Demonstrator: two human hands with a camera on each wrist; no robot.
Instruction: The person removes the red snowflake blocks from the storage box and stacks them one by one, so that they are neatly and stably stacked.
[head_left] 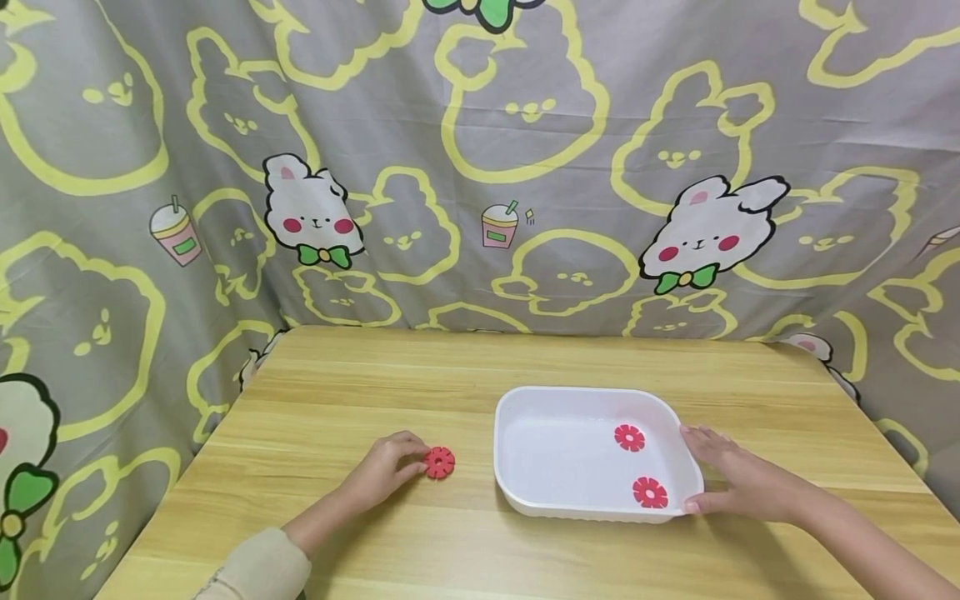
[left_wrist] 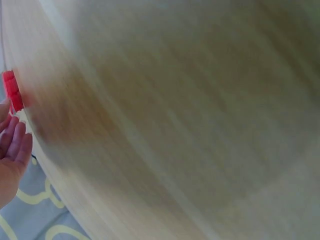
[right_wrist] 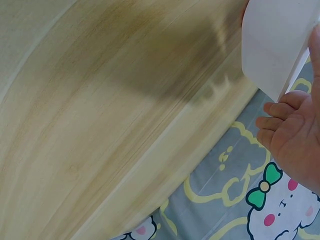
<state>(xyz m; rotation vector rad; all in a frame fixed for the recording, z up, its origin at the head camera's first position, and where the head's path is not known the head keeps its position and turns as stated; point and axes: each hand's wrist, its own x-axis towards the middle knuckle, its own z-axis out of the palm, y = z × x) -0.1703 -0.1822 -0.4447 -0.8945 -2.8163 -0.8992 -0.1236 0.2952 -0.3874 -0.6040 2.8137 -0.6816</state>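
In the head view, a red notched disc [head_left: 439, 462] is pinched at its left edge between the thumb and the fingers of the left hand [head_left: 384, 471]. This disc is held over the wooden table [head_left: 352, 400], to the left of a white tray [head_left: 555, 454] and apart from it; whether the table is touched by the disc cannot be told. Inside the tray, near its right end, two more red discs are seen: the far disc [head_left: 629, 437] and the near disc [head_left: 650, 492], with a gap between them. The right end of the tray is touched by the right hand [head_left: 742, 482], which is spread open, with the thumb placed at the near corner and the fingers farther back. Behind the table, a grey curtain [head_left: 408, 133] is hung, printed with yellow outlines and white rabbits.
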